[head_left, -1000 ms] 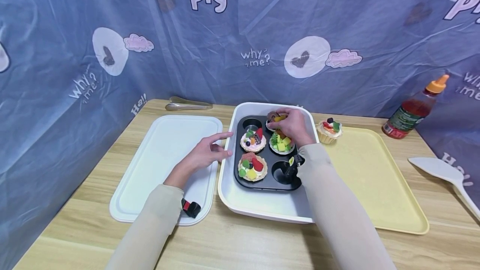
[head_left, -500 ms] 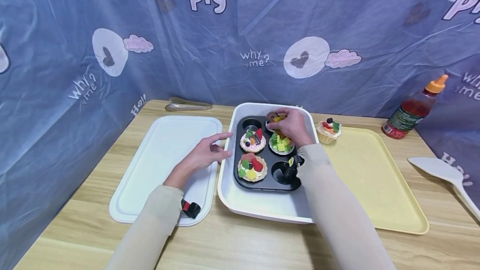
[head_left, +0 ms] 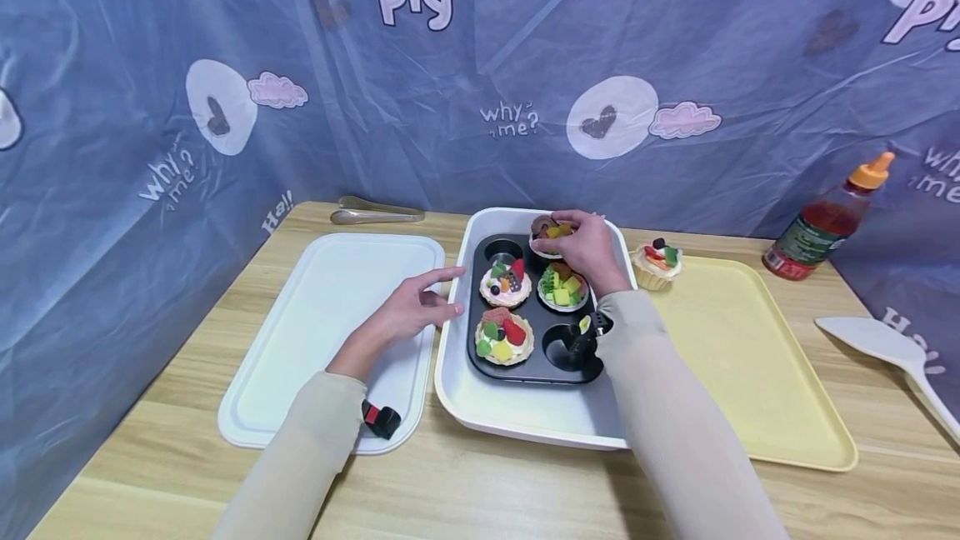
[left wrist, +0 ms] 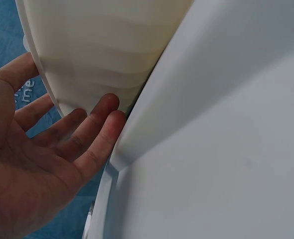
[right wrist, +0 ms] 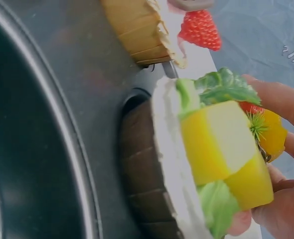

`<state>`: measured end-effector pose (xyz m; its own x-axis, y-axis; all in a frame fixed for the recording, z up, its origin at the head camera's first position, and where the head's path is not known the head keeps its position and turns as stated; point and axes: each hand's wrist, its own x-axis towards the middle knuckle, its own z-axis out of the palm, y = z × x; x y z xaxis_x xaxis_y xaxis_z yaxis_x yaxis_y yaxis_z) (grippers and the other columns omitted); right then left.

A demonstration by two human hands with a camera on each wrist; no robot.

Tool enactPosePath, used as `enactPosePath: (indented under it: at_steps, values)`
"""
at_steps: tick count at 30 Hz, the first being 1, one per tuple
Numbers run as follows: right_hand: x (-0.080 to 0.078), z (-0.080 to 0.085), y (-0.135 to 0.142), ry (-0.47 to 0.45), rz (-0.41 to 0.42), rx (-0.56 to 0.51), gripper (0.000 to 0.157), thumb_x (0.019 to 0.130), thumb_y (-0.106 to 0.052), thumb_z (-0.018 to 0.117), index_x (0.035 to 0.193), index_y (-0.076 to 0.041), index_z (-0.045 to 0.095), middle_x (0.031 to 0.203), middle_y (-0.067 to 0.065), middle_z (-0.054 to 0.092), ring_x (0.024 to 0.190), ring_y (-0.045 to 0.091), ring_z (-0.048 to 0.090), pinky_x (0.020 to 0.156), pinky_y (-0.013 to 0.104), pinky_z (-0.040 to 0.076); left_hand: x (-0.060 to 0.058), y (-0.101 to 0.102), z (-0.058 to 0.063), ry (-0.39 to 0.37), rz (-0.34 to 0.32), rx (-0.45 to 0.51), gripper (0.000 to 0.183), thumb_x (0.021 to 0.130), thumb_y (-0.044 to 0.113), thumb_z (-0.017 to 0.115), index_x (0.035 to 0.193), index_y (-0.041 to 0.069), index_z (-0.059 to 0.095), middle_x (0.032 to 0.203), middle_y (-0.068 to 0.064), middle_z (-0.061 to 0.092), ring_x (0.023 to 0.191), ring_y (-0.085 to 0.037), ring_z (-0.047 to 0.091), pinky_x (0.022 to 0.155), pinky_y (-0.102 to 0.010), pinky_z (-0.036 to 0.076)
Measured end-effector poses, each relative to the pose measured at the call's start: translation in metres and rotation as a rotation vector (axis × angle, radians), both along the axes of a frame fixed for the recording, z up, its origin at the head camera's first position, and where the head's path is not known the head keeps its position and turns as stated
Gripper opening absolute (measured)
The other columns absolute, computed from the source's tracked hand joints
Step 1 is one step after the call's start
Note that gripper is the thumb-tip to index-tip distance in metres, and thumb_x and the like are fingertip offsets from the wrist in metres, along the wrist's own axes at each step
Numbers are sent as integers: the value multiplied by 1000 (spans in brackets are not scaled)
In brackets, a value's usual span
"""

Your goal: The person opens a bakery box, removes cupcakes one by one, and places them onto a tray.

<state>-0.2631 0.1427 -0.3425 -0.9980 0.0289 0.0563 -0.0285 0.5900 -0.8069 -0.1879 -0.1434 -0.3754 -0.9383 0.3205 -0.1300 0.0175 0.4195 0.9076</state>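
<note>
A black muffin pan [head_left: 517, 367] lies inside a white bin [head_left: 498, 422]. At the pan's back right cup, my right hand [head_left: 592, 250] pinches a fruit tart [head_left: 547, 232] with brown and yellow topping between thumb and fingers. Just in front sits a tart with yellow cubes and green leaves [right wrist: 219, 144], large in the right wrist view. Two more fruit tarts, a pink-cream one [head_left: 505, 283] and a larger one [head_left: 504, 338], fill left cups. My left hand [head_left: 411, 304] holds its fingers loosely spread at the bin's left wall; in the left wrist view they touch its outside [left wrist: 102, 50].
A white tray [head_left: 315, 332] lies left of the bin, with metal tongs [head_left: 375, 213] behind. To the right is a yellow tray [head_left: 738, 357], with another fruit tart [head_left: 657, 263] at its back left corner. A sauce bottle [head_left: 828, 219] and white spoon [head_left: 885, 340] stand farther right.
My right hand and the tart it pinches have shifted slightly up and back from the cup. The left hand stays in place at the bin's wall.
</note>
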Motion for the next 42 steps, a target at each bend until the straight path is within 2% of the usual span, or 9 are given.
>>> enactPosePath:
  at_steps: [4, 8, 11, 18, 24, 32, 42]
  values:
    - [1, 3, 2, 9, -10, -4, 63, 80, -30, 86, 135, -10, 64, 136, 15, 64, 111, 30, 60, 91, 42, 49, 0, 0, 0, -2, 5, -4, 61, 93, 19, 73, 150, 23, 50, 87, -8, 72, 73, -14, 62, 71, -30, 47]
    - [2, 5, 4, -3, -35, -25, 64, 78, -33, 87, 135, -14, 65, 139, 14, 62, 120, 32, 60, 100, 46, 49, 1, 0, 0, -5, 7, -10, 61, 93, 20, 73, 150, 24, 50, 87, -8, 71, 74, -15, 62, 71, -30, 47]
    - [3, 6, 5, 1, -31, -57, 65, 78, -32, 87, 136, -12, 64, 141, 14, 60, 125, 32, 58, 104, 47, 48, 1, 0, 0, -6, 5, -3, 61, 94, 20, 73, 150, 23, 50, 89, -8, 71, 74, -15, 62, 71, -30, 47]
    - [9, 9, 7, 61, -20, -99, 62, 79, -26, 87, 133, -7, 65, 138, 15, 62, 121, 31, 60, 101, 45, 52, 0, -1, -4, -6, -4, 10, 62, 93, 20, 73, 150, 22, 50, 92, -10, 71, 76, -15, 64, 73, -30, 50]
    - [12, 11, 10, 56, -23, -104, 61, 79, -26, 86, 133, -8, 65, 138, 15, 62, 119, 31, 60, 99, 45, 52, -1, -2, -6, 3, -8, 28, 61, 93, 18, 74, 150, 19, 50, 98, -12, 71, 78, -15, 64, 75, -31, 52]
    - [17, 15, 13, 24, -22, -142, 63, 80, -28, 87, 136, -9, 63, 136, 15, 62, 119, 30, 58, 100, 44, 51, -1, -2, -5, 4, -2, 20, 61, 93, 18, 73, 150, 20, 50, 94, -10, 70, 79, -14, 64, 75, -31, 51]
    - [28, 19, 19, 25, -93, -184, 66, 80, -33, 86, 138, -14, 62, 139, 12, 61, 120, 29, 57, 104, 44, 49, -1, -2, -2, 8, -5, 15, 62, 93, 18, 73, 150, 19, 49, 95, -11, 71, 79, -14, 64, 75, -31, 51]
